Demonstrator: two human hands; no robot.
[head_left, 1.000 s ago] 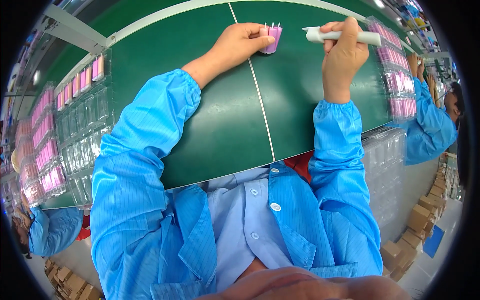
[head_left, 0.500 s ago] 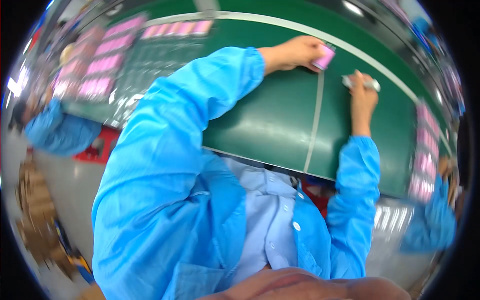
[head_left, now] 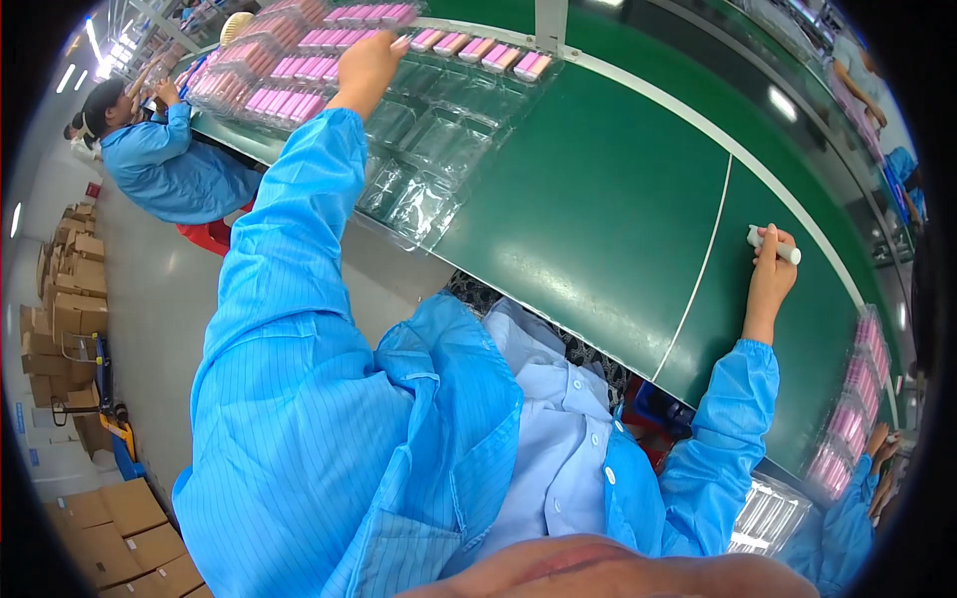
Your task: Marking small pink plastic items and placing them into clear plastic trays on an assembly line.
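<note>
My left hand (head_left: 369, 72) reaches over the clear plastic tray at the far left, its fingers curled beside the pink blocks (head_left: 424, 40). Whatever those fingers hold, if anything, is hidden. Several pink blocks fill the far rows of the clear tray (head_left: 439, 145), while its nearer pockets show bare plastic. Above the green table (head_left: 588, 209), on the right, my right hand (head_left: 770, 269) is closed round a white, pen-shaped cylinder (head_left: 788, 253), with its ends sticking out on both sides of the fingers.
Stacked trays of pink blocks (head_left: 269, 55) stand at the far left, near a person in blue (head_left: 174, 164). Another filled tray (head_left: 847, 419) lies at the right end, with a co-worker's blue sleeve (head_left: 837, 528) beside it. Cardboard boxes (head_left: 125, 533) stand on the floor at left.
My left hand has moved from mid-table, where it held a pink block, left to the tray. My right hand keeps the white cylinder. The view has shifted left.
</note>
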